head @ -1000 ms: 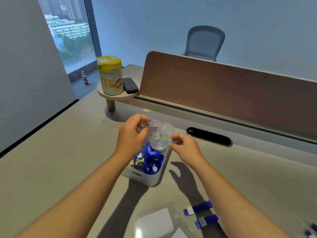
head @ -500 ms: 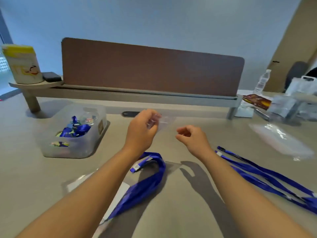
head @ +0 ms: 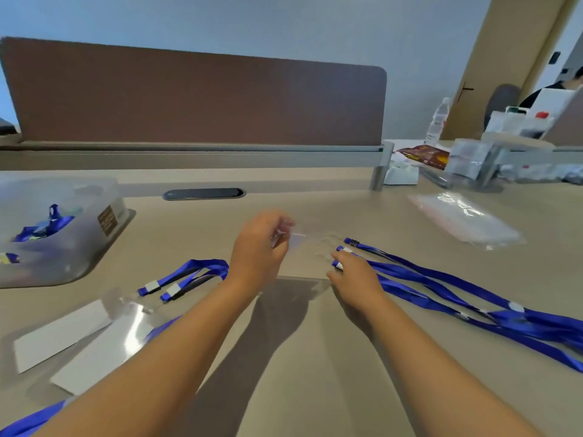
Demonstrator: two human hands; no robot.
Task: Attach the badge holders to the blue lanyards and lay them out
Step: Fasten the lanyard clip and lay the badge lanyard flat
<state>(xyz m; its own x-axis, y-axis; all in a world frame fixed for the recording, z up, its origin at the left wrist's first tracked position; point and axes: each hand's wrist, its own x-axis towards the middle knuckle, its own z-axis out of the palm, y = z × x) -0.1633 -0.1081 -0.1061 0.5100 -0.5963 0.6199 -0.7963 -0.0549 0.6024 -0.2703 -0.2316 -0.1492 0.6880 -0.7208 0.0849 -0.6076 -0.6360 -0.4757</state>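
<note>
Left hand (head: 257, 252) pinching clear badge holder (head: 293, 238), right hand (head: 355, 279) spread on blue lanyards (head: 441, 288)

Blue lanyards (head: 448, 288), beige desk (head: 315, 373), brown divider panel (head: 195, 96).

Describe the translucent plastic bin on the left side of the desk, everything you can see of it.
The translucent plastic bin is a frosted, round-cornered tub standing upright on the desk, cut off by the left frame edge. A small brown label sits on its right wall. Through its walls show tangled blue lanyard pieces. Neither hand touches it.
</note>
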